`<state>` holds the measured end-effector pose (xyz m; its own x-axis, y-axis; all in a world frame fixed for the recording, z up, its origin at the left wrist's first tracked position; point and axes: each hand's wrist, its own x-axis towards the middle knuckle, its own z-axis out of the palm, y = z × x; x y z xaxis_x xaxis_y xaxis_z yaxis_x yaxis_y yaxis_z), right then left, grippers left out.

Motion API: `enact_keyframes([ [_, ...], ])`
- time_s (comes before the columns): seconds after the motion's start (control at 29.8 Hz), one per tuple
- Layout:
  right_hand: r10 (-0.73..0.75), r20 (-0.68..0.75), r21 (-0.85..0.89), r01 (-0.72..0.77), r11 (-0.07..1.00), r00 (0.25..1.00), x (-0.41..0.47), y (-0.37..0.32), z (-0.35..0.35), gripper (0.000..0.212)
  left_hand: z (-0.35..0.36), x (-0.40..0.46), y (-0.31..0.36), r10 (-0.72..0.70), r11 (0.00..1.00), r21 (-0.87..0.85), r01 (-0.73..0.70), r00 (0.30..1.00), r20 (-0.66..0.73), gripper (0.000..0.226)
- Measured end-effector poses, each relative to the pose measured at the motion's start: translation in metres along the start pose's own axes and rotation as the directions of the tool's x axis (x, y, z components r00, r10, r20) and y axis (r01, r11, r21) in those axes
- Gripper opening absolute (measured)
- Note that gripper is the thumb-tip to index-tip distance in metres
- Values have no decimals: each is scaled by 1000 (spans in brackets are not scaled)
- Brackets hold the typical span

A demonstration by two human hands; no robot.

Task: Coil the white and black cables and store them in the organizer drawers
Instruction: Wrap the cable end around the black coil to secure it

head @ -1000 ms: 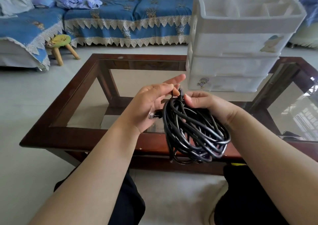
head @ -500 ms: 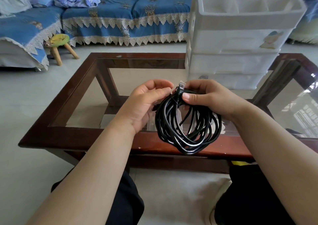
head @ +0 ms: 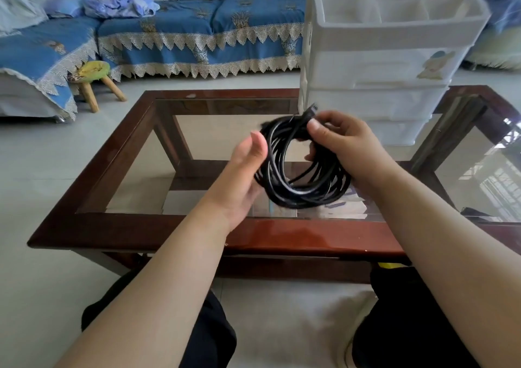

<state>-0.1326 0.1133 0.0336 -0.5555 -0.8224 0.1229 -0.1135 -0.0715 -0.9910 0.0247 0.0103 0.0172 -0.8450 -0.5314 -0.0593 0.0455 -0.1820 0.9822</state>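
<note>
The black cable [head: 303,170] is wound into a loose round coil and held in the air above the glass top of the bench [head: 174,226], in front of the white organizer [head: 377,66]. The right hand [head: 346,145] grips the coil's upper right side: its thumb presses over the strands at the top, its fingers [head: 332,119] curl round them from behind, and one plug end sticks up just above the thumb. The left hand [head: 245,173] lies against the coil's left edge with the palm turned toward it and the thumb pointing up; its other fingers are hidden behind the strands, so whether they clasp the cable or only rest on it cannot be told.

The organizer stands on the far right part of the bench, a stack of drawers with a divided tray on top; its drawers look pushed in. The white cable does not show from this view.

Behind the bench runs a sofa [head: 197,26] under a blue cover with a lace fringe, crumpled cloth [head: 121,1] lying on its left part. A small wooden stool [head: 93,77] with a green seat stands on the floor before it
</note>
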Motion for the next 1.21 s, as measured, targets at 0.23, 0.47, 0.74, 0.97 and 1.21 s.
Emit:
enact_keyframes([
  [0.23, 75, -337, 297, 31, 954, 939, 3, 8, 25, 21, 25, 2, -21, 39, 932, -355, -75, 993, -108, 95],
  [0.47, 47, -387, 200, 34, 979, 921, -10, 24, 45, 18, 24, 8, -22, -33, 976, -213, -51, 927, -373, 33],
  [0.74, -98, -238, -303, 22, 953, 966, -5, 21, 13, 78, -15, 16, 5, 43, 787, 568, 242, 896, -441, 78],
  [0.97, 141, 434, -686, 224, 692, 890, -15, 7, 11, 83, -4, 9, -6, 113, 350, 936, 31, 991, -75, 54],
  [1.21, 209, 259, -845, 117, 522, 943, -5, 17, 30, 61, 14, 8, -19, 242, 185, 975, -121, 967, 74, 44],
])
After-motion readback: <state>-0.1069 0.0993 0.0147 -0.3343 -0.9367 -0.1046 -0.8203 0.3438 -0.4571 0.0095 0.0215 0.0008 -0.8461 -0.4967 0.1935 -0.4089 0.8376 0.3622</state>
